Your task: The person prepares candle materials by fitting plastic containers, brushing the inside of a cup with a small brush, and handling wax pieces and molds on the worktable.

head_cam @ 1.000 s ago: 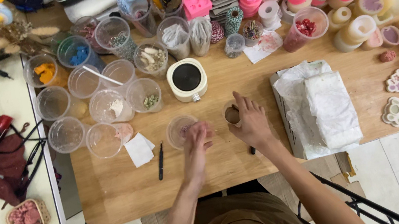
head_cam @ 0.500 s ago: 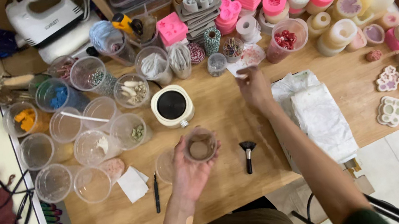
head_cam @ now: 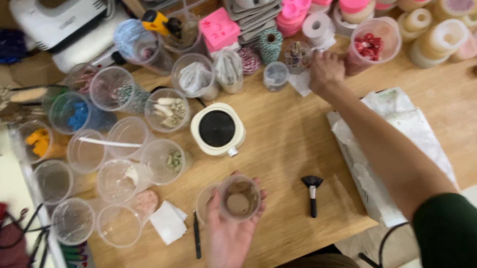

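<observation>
Head view: my left hand (head_cam: 228, 233) is wrapped around a small clear plastic cup with brown residue (head_cam: 240, 198), upright, near my body; my right hand (head_cam: 324, 69), far forward, fingers curled on a white paper scrap (head_cam: 301, 82).

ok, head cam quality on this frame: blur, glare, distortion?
Head view: soft overall, with motion smear strongest at the left edge and top corners; the left hand holding the small clear cup and the black brush read fairly sharp; the right hand is slightly blurred. Lighting is even and warm, shadows faint, with no harsh glare on the wooden table. Wide-angle stretch shows toward the edges.
</observation>
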